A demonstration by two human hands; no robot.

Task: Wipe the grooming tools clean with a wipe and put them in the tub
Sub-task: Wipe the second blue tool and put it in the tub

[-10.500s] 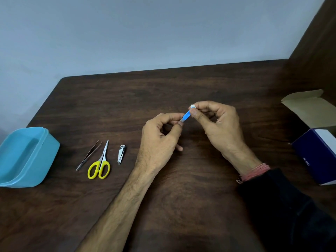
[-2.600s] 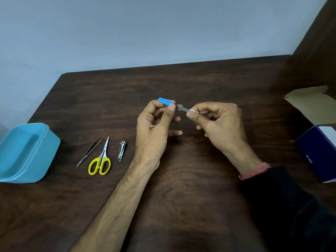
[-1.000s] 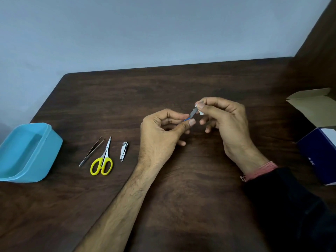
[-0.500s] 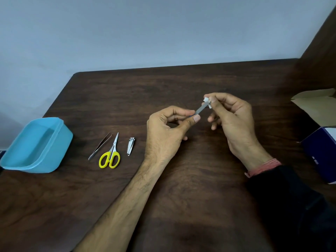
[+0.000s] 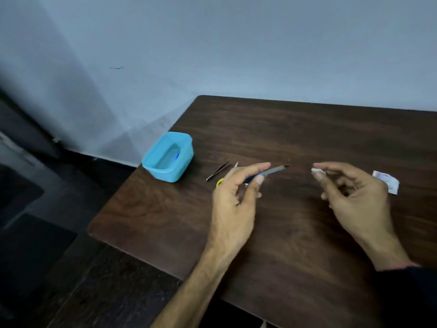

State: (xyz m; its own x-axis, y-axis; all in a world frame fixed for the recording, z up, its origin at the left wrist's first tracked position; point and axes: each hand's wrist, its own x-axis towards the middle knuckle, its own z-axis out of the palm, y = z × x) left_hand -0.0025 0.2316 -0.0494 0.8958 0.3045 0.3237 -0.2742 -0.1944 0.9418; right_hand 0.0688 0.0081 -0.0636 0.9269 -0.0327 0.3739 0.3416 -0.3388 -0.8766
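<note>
**File's wiped, tub run comes next**

So here's where we're at, taking the tub as our landmark and working from our hands outward.

Closest to us, well right of the tub, our right hand pinches a small white wipe between thumb and fingertip. Nearer the tub, our left hand grips the nail file by its blue handle, with the grey blade pointing away from the tub toward the wipe. The two are apart now, not touching, so we'd guess the file's wiping is finished and it just needs dropping in.

Just right of the tub, on the table, the tweezers lie waiting. Beside them, the scissors peek out from behind our left hand, only a bit of yellow handle and a blade tip showing. Those look untouched, so most of the job is left. Can't tell if anything else is hiding under the hand.

Far right of the tub, past our right hand, there's a torn sachet lying flat.

In the tub itself: there's a small blue streak at the inner wall. Too blurry for us to say whether that's a tool or a reflection. Otherwise it looks bare.
</note>
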